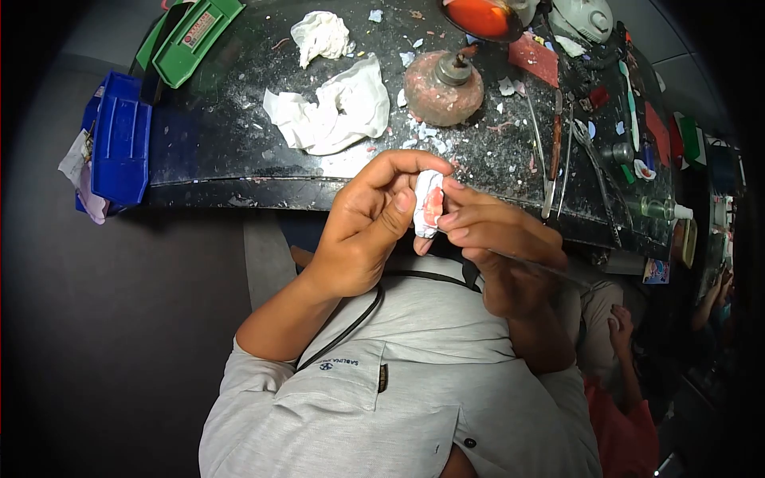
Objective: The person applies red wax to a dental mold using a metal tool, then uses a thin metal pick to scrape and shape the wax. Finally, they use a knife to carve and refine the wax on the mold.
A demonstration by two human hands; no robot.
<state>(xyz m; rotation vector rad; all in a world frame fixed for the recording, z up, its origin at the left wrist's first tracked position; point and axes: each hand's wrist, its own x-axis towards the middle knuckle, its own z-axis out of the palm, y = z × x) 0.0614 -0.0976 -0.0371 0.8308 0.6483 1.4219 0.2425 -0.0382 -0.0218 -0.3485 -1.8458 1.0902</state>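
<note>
Near the table's front edge, my left hand (362, 219) grips a small white plaster piece (425, 185) between thumb and fingers. A pinkish-red patch (433, 207) covers the side of the piece that faces right. My right hand (510, 239) is closed just to the right, its fingertips at the piece's edge. It holds a thin metal tool (542, 268) whose shaft points down to the right; the tip is hidden by the fingers. Beyond the hands stands a round glass burner (444, 89) with a metal neck.
Crumpled white cloths (351, 107) lie on the dark table (215, 151) among scraps. Blue (121, 143) and green (195, 40) bins are at left. Several metal tools, a red sheet (534, 58) and a clear bottle (660, 209) are at right. Another person's hand (621, 328) shows lower right.
</note>
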